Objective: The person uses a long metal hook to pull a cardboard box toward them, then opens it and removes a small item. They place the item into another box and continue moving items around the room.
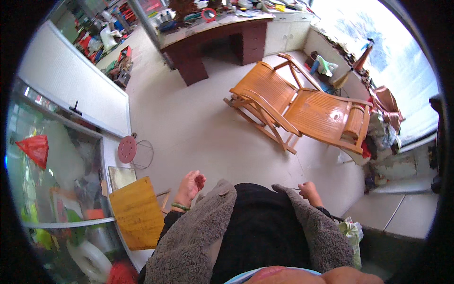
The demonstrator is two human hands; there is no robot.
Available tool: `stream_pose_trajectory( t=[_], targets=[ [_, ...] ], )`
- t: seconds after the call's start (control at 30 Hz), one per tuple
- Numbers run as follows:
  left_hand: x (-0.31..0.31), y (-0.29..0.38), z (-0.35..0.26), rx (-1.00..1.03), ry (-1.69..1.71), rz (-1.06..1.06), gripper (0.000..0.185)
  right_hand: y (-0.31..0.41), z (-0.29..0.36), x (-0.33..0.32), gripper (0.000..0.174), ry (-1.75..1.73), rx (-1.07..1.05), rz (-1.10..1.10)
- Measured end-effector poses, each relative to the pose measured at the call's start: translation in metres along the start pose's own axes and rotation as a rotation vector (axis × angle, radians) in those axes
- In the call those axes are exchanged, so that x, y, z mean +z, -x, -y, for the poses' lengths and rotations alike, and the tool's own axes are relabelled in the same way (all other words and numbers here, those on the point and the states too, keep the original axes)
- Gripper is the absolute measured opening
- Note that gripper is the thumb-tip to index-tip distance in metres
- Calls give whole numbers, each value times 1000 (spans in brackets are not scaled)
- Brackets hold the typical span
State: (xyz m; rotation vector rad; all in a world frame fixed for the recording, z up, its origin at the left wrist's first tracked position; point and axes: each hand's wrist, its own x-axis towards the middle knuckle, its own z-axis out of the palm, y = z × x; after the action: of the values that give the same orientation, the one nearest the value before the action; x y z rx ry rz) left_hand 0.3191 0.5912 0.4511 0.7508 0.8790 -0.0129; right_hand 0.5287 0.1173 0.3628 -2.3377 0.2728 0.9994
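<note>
My left hand [192, 186] is loosely curled beside the grey fleecy garment [202, 227]. I see nothing held in it, though the inside of the palm is partly hidden. A green bracelet [180, 206] circles that wrist. On the other side, my right hand [309, 192] has its fingers bent inward next to the garment's other edge. A thin dark strip shows at its fingertips; whether the hand grips it is unclear. Closest to my left arm is a yellow-brown wooden board [136, 214]. A pale green plastic bag [350, 236] hangs near my right forearm.
A wooden reclining chair [298, 106] stands ahead on the right. Beyond it is a cluttered dark red desk [253, 42]. A round stool [127, 149] with a reddish seat is by the glass partition on the left, below a white door [76, 74]. Several bundles [385, 120] line the window side.
</note>
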Motion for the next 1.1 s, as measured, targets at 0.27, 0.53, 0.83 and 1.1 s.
stream_pose_trajectory(
  t=[0.27, 0.53, 0.83, 1.1],
  targets=[
    [-56, 14, -4, 44, 242, -151, 15, -29, 84, 21, 30, 320, -252, 131],
    [-75, -19, -52, 27, 313, -269, 16, -102, 176, 33, 33, 778, -164, 164],
    [-46, -62, -145, 92, 410, -367, 15, -237, 342, 29, 26, 1034, -916, 416],
    [-76, -81, -150, 189, 672, -459, 17, -219, 562, 86, 26, 572, -499, 535]
  ],
)
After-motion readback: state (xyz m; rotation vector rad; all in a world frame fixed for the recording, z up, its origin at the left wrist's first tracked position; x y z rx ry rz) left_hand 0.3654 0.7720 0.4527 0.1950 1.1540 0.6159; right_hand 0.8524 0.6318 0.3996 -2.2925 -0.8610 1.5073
